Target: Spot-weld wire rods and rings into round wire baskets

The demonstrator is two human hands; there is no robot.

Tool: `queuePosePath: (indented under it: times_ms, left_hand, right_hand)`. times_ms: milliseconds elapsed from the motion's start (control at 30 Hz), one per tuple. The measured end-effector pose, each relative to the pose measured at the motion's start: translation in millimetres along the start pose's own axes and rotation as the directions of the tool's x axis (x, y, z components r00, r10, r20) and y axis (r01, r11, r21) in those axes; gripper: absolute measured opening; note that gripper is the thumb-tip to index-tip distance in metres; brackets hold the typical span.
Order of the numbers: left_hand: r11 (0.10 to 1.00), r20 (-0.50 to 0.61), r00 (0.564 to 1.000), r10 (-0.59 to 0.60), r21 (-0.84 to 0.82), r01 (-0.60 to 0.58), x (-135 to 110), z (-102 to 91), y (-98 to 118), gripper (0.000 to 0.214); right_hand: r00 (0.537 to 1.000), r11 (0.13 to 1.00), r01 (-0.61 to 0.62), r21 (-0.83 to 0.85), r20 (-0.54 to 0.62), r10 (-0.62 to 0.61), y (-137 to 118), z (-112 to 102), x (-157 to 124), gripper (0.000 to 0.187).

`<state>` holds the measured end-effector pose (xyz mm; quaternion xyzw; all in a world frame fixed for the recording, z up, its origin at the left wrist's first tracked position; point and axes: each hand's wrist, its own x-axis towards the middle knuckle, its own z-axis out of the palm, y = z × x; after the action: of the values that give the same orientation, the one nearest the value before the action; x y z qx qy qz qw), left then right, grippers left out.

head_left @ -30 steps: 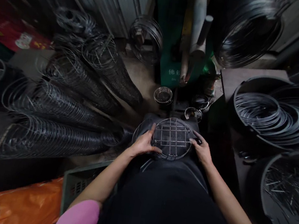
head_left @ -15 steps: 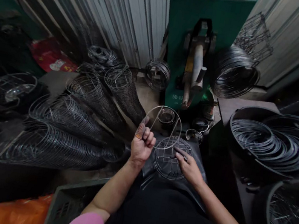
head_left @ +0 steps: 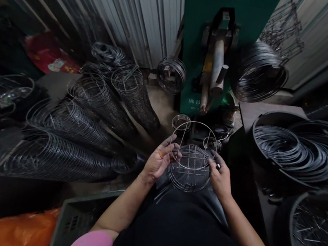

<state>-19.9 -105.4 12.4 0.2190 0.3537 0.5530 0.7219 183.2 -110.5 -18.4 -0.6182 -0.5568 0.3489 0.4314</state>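
A round wire ring [head_left: 197,122] with two straight cross wires is held up in front of me. Pinched on its left side is my left hand [head_left: 160,158], fingers closed round the rim. My right hand [head_left: 220,174] grips the ring's right edge between thumb and fingers, with a dark band on one finger. Below the held ring, a small pile of round wire racks [head_left: 187,183] with crossing wires rests on my lap. Both hands are just above this pile, partly overlapping its upper edge in view.
A green machine [head_left: 191,52] with a metal arm [head_left: 217,71] stands ahead. Long stacks of wire rings [head_left: 66,161] lie to the left. At right are a black tub of rings [head_left: 256,128] and a tub of short wires [head_left: 290,220]. A plastic crate [head_left: 63,224] sits lower left.
The ring has moved right and tilted flatter. My right hand has gone from near its lower edge to gripping its right side; my left hand has shifted slightly right.
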Motion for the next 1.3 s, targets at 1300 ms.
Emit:
queuePosePath:
  times_ms: [1300]
  left_hand:
    - [0.313, 0.018, 0.996, 0.082, 0.949, -0.043, 6.4, -49.9, -37.5, 0.049]
  right_hand:
    - [0.968, 0.975, -0.218, 0.04, 0.134, 0.211, 37.8, -18.8, 10.6, 0.037]
